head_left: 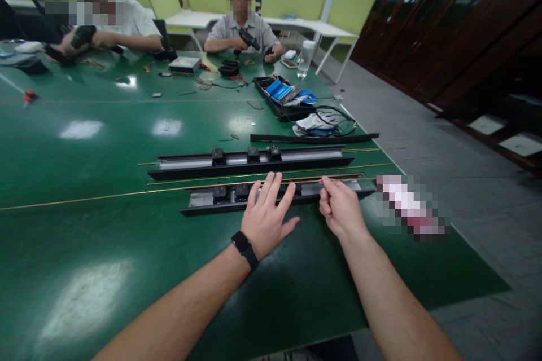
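Observation:
My left hand (266, 211), a dark watch on its wrist, lies with fingers spread over the near black metal rail (207, 210). Under and around those fingers, black blocks (220, 194) sit in the rail's channel, partly hidden by the hand. To its right, my right hand (341, 205) is closed in a pinch on a thin brass-coloured rod (105, 196) at the rail's far edge. That rod stretches far out to the left across the table. Behind lies a second black rail (249, 166), also carrying black blocks, with another thin rod (364, 166) between the two.
A black strip (313, 138) lies behind the rails on the green table (105, 248). Beyond it are a glove with cables (324, 121) and a black tray (279, 107) of parts. A clear bottle (305, 61) stands farther back. Two people across hold power tools.

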A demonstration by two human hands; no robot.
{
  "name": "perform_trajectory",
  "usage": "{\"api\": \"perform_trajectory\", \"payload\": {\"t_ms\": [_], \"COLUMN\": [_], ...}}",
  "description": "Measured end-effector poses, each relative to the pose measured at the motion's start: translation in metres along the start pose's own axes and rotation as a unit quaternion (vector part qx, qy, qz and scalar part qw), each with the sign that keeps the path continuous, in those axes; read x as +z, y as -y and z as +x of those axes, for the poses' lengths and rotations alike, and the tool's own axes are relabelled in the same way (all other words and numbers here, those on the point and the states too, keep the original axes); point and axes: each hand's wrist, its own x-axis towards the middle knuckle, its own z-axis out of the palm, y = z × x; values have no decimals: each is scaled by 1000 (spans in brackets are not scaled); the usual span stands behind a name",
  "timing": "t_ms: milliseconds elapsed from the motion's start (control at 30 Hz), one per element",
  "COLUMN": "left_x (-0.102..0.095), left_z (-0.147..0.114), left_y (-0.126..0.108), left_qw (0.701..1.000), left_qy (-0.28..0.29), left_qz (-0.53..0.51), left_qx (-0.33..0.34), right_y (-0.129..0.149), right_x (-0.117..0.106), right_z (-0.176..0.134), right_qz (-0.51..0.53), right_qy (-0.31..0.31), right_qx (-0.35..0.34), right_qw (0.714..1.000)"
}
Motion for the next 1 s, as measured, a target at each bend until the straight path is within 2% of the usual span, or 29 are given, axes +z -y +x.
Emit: {"api": "perform_trajectory", "payload": {"t_ms": [400,1000], "left_x": [1,4], "left_z": [0,-1], "left_y": [1,2], "left_qw": [1000,1000], "left_qy": [2,-9], "left_qz": [-8,-13], "left_qx": [3,5], "right_y": [0,-1], "right_x": [0,-2], "right_z": [1,1], "right_qz": [3,0], "right_qy": [-9,11], "right_qx": [3,-3], "right_qw": [1000,1000]}}
